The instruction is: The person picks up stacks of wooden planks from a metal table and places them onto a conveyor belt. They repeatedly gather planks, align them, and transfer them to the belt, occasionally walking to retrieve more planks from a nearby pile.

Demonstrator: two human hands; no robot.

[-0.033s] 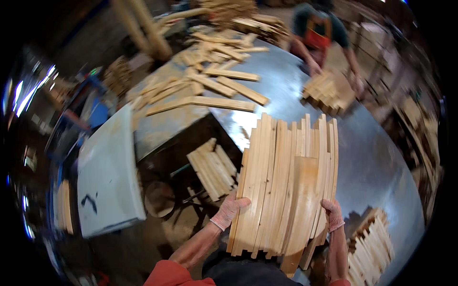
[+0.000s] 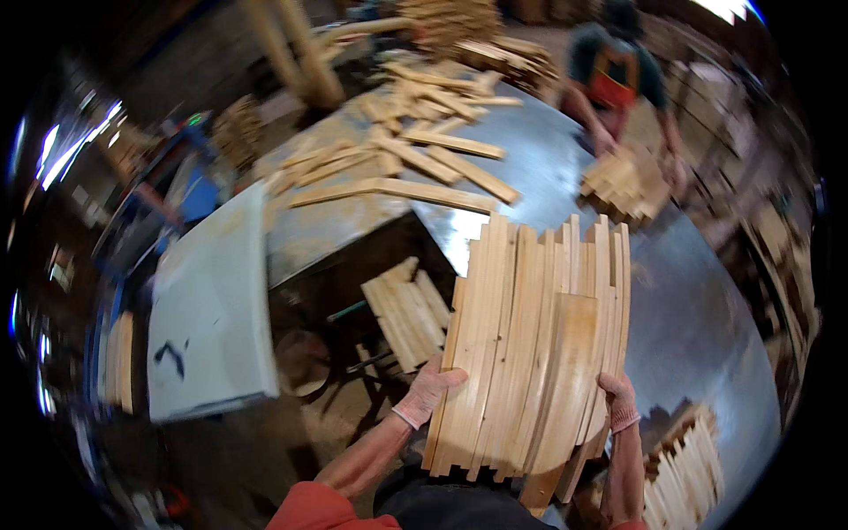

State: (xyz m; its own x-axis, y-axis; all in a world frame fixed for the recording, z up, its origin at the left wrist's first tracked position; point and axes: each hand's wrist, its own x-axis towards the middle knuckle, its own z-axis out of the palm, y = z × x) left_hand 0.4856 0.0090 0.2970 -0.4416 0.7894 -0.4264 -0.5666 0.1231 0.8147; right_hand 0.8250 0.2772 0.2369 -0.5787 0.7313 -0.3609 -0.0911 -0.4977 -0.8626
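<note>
A wide bundle of pale wooden strips point(image 2: 499, 344) is held up in front of me, the strips side by side with uneven ends. My left hand point(image 2: 432, 390), in a light knitted glove, grips its left edge with the thumb over the front. On the opposite edge my right hand point(image 2: 621, 402), gloved alike, clasps the bundle; its fingers are mostly hidden behind the wood. One broader wooden strip point(image 2: 567, 371) lies on top of the others and sticks out at the bottom.
A round metal table point(image 2: 698, 296) spreads beneath and beyond the bundle, with loose wooden strips point(image 2: 424, 159) heaped at its far left. Another bundle point(image 2: 685, 481) lies at lower right. Across the table a co-worker point(image 2: 614, 79) handles a bundle point(image 2: 623, 184). A pale panel point(image 2: 212, 309) stands left.
The surroundings have shifted slightly to the right in view. Both hands still grip the bundle in nearly the same place.
</note>
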